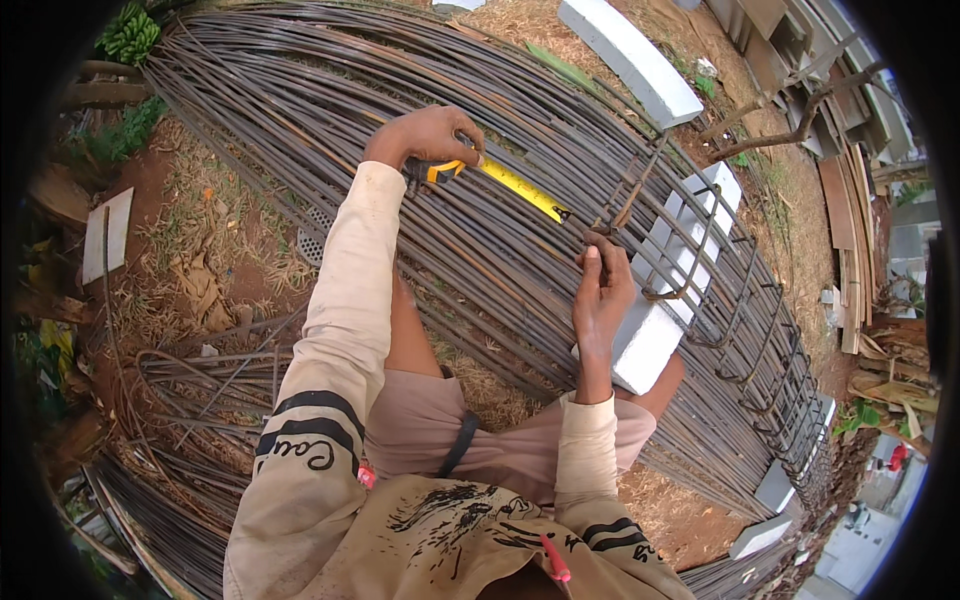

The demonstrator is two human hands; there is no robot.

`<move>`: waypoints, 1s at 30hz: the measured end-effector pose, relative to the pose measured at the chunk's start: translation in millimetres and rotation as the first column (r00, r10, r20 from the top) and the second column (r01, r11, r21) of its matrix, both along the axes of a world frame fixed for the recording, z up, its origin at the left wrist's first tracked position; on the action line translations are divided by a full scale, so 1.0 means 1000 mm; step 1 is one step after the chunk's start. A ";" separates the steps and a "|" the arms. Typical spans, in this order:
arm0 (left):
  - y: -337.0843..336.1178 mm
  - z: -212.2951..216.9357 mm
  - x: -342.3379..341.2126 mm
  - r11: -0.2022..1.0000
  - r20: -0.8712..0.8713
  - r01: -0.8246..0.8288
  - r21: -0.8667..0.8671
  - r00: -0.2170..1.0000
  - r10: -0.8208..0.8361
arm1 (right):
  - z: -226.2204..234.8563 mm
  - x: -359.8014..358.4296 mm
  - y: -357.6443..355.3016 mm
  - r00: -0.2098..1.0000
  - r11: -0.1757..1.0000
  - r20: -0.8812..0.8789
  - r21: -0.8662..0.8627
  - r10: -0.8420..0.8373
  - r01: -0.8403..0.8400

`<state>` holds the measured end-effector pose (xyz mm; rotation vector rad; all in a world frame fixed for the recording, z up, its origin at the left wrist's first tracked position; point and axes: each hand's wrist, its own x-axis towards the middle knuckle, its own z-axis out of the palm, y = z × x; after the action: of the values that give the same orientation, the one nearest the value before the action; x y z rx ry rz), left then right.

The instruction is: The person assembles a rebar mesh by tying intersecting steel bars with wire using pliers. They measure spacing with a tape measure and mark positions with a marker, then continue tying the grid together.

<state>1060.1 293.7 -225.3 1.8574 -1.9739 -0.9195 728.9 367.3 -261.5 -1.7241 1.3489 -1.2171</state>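
1. Nearest, a pink-ended item [556, 560] lies against the front of the tan printed shirt [440, 535], which has dark bands on both sleeves.
2. Beyond it are the pinkish-brown shorts [405, 415], with a dark strap [460, 443] across them; the knees are spread apart.
3. The right hand [605, 283] is raised beside a white block [650, 340], thumb and fingers curled toward one another near dark bent metal [606, 228]. I cannot tell whether its grip holds anything.
4. Farther forward, the left hand [425, 137] has its grip closed around a black-and-yellow tape measure [440, 173], above the steel bars [480, 245].
5. The yellow blade [520, 189] runs out of the case toward the right hand; its hooked end stops short of the fingers. Whether the blade touches the bars is unclear.
6. The bars lie in a broad, long bundle. On the right, a cage of bent steel [738, 350] lies over them, crossing the white block.
7. Farther off are another white block [635, 65], stacked boards [845, 225] and, at upper left, green bananas [130, 35].
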 end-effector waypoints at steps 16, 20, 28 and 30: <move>-0.013 -0.001 0.007 0.995 0.050 -0.075 -0.064 0.996 0.079 | 0.029 -0.016 -0.021 0.957 0.977 -0.243 -0.099 0.159 -0.187; -0.018 -0.005 0.007 0.995 0.073 -0.094 -0.046 0.993 0.097 | 0.044 -0.001 -0.033 0.952 0.976 -0.258 -0.096 0.163 -0.193; -0.019 0.001 0.005 0.996 0.095 -0.093 0.004 0.991 0.092 | 0.044 0.018 -0.056 0.921 0.979 -0.370 -0.107 0.120 -0.171; -0.021 0.001 -0.001 0.993 0.117 -0.099 -0.064 0.987 0.106 | 0.026 0.014 -0.067 0.924 0.956 -0.372 -0.231 0.087 -0.183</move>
<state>1059.2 272.4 -224.7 2.0038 -1.9298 -0.7293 743.2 300.7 -235.2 -2.2779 1.2810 -1.0741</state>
